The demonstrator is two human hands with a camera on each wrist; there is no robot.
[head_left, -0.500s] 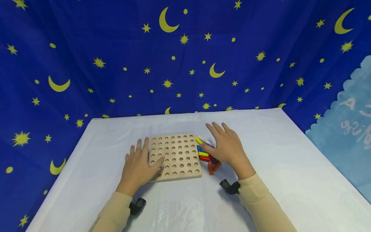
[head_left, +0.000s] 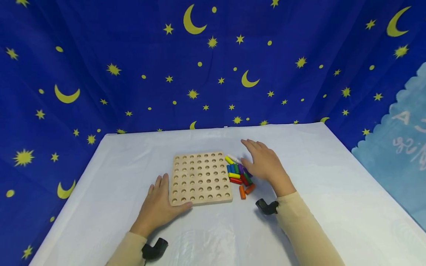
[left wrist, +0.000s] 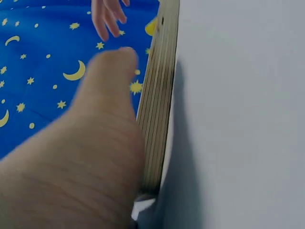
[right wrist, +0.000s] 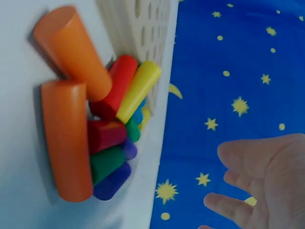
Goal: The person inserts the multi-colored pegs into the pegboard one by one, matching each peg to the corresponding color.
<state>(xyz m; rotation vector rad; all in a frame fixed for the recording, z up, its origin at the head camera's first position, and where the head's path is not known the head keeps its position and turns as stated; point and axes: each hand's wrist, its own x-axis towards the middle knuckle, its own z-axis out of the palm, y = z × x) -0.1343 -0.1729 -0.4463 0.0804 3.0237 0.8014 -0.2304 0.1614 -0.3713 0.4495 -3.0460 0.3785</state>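
A square wooden pegboard (head_left: 199, 177) with rows of round holes lies flat on the table. At its near left corner is my left hand (head_left: 158, 207), fingers extended along the left side and thumb by the front edge. The left wrist view shows that thumb beside the board's layered edge (left wrist: 159, 95). Several coloured wooden pegs lie heaped against the board's right side, including a yellow peg (head_left: 234, 175) and an orange peg (right wrist: 67, 140). My right hand (head_left: 266, 164) hovers beside the heap's far right, fingers loosely extended and holding nothing; it overlaps some pegs.
A white cover (head_left: 206, 236) spreads over the table. Behind it hangs a blue cloth (head_left: 149, 55) with yellow moons and stars. A light blue panel with lettering (head_left: 399, 147) is at the right. Each wrist wears a black camera mount (head_left: 155, 249).
My left hand has drawn back toward me, its thumb shifting from over the holes to the board's front edge. My right hand has shifted slightly right, uncovering more pegs.
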